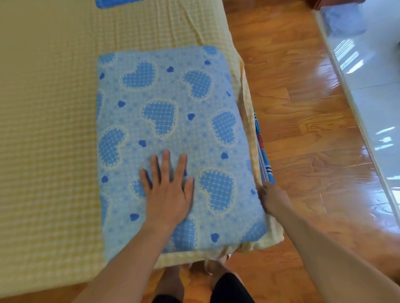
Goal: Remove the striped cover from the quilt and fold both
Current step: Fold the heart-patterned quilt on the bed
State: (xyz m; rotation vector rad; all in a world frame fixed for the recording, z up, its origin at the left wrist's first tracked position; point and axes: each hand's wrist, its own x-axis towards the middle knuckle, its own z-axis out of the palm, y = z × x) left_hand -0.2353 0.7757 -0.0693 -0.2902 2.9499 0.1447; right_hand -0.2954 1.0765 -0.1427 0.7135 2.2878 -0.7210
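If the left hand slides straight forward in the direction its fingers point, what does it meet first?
The left hand lies flat on the folded heart-print quilt, fingers pointing up the bed. It would only cross more quilt, then pass its far edge onto the yellow checked bed sheet. Nothing else appears in that line.

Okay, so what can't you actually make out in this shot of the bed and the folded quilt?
Head view only:
- Striped cover: just a thin strip shows beside the bed; the folded quilt and yellow bedsheet hide the rest.
- Right hand: fingertips are tucked behind the quilt's edge, so its grip is unclear.
- Blue item at the top: cut off by the frame edge.
- Left hand covers part of the quilt.
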